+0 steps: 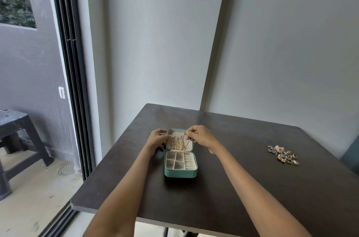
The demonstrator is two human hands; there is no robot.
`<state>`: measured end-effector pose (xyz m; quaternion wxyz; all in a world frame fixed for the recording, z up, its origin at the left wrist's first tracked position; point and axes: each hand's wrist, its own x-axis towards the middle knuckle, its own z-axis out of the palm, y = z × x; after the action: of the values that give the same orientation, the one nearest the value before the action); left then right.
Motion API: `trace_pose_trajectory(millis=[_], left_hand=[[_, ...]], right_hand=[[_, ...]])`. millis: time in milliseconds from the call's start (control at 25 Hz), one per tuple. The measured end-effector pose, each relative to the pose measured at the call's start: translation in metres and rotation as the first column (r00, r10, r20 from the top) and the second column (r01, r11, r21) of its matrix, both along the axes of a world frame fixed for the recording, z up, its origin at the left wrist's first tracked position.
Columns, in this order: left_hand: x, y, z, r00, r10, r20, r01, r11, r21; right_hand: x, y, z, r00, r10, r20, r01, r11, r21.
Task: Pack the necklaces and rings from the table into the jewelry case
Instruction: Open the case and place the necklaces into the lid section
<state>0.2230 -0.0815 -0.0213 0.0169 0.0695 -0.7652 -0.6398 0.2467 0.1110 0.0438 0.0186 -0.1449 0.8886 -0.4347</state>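
Observation:
A teal jewelry case (180, 173) lies open in the middle of the dark table (233, 188), its lid raised toward the wall. Gold necklaces (180, 143) hang inside the cream-lined lid. My right hand (200, 135) pinches a thin silver necklace (186, 142) at the lid's upper right, and the chain dangles down inside the lid. My left hand (157, 138) holds the lid's left edge, thumb on the inner lining. The case's lower tray has divided compartments and ring slots that look bare. A pile of rings (283, 154) lies far to the right.
The table stands in a corner against pale walls. A sliding glass door (71, 81) is on the left, with a dark plastic stool (17, 139) outside. A teal chair back (350, 154) shows at the table's right edge.

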Motion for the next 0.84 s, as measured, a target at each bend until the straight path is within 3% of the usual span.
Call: trace_pose_trajectory(millis=[120,280,560,840], left_hand=[[0.008,-0.005,-0.002,0.995,-0.052,-0.089,0.065,0.986,0.151],[0.012,-0.006,-0.004,0.986,-0.081,-0.145,0.109,0.974,0.197],[0.010,-0.008,-0.008,0.975,-0.093,-0.202,0.137,0.966,0.217],[0.006,-0.011,-0.012,0.966,-0.119,-0.230,0.178,0.951,0.253]], right_hand=[[0.002,-0.003,-0.007,1.000,-0.005,0.010,0.005,0.999,0.049],[0.001,-0.007,-0.011,0.997,-0.074,-0.013,0.076,0.985,0.155],[-0.012,-0.017,-0.005,0.964,-0.172,-0.202,0.237,0.901,0.363],[-0.022,-0.021,0.000,0.870,-0.014,-0.493,0.324,0.770,0.550]])
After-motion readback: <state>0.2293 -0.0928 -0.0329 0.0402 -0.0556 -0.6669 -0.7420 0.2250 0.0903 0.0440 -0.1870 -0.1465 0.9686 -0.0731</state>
